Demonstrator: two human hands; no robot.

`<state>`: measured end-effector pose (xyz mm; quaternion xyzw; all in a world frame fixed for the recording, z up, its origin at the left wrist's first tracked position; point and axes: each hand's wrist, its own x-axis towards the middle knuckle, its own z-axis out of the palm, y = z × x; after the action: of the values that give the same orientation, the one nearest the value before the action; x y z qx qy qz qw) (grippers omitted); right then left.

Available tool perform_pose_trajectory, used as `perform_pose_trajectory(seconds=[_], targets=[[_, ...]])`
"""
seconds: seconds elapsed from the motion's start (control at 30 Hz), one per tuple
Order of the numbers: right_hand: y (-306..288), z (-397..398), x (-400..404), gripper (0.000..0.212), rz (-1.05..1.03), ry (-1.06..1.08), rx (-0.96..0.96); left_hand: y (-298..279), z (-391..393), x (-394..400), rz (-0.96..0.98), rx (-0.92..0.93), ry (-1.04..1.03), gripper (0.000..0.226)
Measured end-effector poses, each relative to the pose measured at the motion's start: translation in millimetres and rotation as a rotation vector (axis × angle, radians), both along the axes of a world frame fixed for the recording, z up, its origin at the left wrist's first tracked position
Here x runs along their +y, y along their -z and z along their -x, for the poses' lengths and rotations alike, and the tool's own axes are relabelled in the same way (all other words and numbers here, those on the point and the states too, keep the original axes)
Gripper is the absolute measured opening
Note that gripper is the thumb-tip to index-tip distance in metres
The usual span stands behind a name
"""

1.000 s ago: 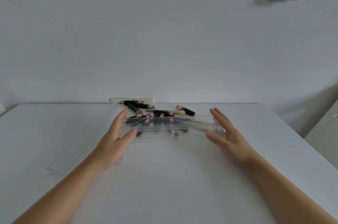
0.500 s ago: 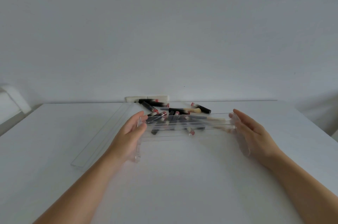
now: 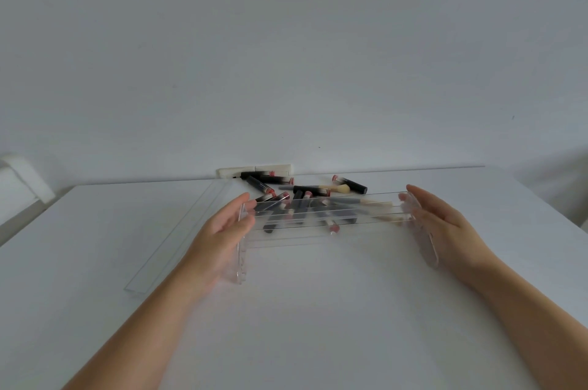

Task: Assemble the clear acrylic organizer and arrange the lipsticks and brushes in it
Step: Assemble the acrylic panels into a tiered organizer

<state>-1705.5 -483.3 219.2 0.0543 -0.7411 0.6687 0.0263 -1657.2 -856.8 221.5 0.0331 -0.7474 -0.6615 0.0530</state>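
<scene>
White tabletop (image 3: 318,310), head view. Far left: a long clear acrylic panel (image 3: 178,237) lies flat, running from near the left forearm toward the back edge.

Left hand (image 3: 219,230): grip wide, fingers straight, palm pressed flat against the left end plate of the clear acrylic organizer (image 3: 324,224). The organizer stands on the tabletop between the two hands; several long clear strips span from one end plate to the other.

Nothing can be confirmed inside the organizer; items seen through it appear to lie behind it.

Behind it, near the wall: a loose pile of lipsticks (image 3: 264,187), black tubes with pink-red ends, and a makeup brush (image 3: 337,188) with a pale head. A white strip-shaped object (image 3: 254,170) sits at the wall edge.

Right hand (image 3: 445,224): grip wide, fingers straight, palm against the right end plate.

No legible writing on any item.
</scene>
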Motion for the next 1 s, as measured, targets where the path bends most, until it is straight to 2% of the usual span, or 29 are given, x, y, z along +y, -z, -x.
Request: perform_pose_trajectory(seconds=[0.1, 0.23, 0.37, 0.47, 0.53, 0.8, 0.87, 1.0], targets=[[-1, 1, 2, 0.040, 0.012, -0.004, -0.008, -1, -2, 1, 0.015, 0.022, -0.023, 0.068], [-4, 0, 0, 0.042, -0.021, -0.008, -0.004, -3, -3, 1, 0.017, 0.040, -0.031, 0.070], [-4, -1, -3, 0.042, -0.089, 0.021, 0.019, -2, -2, 2, 0.014, 0.054, -0.056, 0.055], [-1, 0, 0, 0.043, -0.086, 0.027, 0.036, 0, -1, 4, 0.001, 0.077, -0.097, 0.038], [0, 0, 0, 0.043, -0.074, 0.027, 0.036, 0, -2, 6, -0.008, 0.086, -0.111, 0.034], [-4, -4, -5, 0.034, -0.091, 0.062, 0.024, 0, -2, 0, 0.039, 0.019, -0.043, 0.051], [-5, -5, -6, 0.031, -0.063, 0.059, 0.005, 3, -1, 0, 0.087, 0.021, -0.042, 0.057], [-5, -1, 2, 0.038, 0.012, 0.018, -0.048, 8, -2, 0, 0.222, 0.033, -0.057, 0.058]])
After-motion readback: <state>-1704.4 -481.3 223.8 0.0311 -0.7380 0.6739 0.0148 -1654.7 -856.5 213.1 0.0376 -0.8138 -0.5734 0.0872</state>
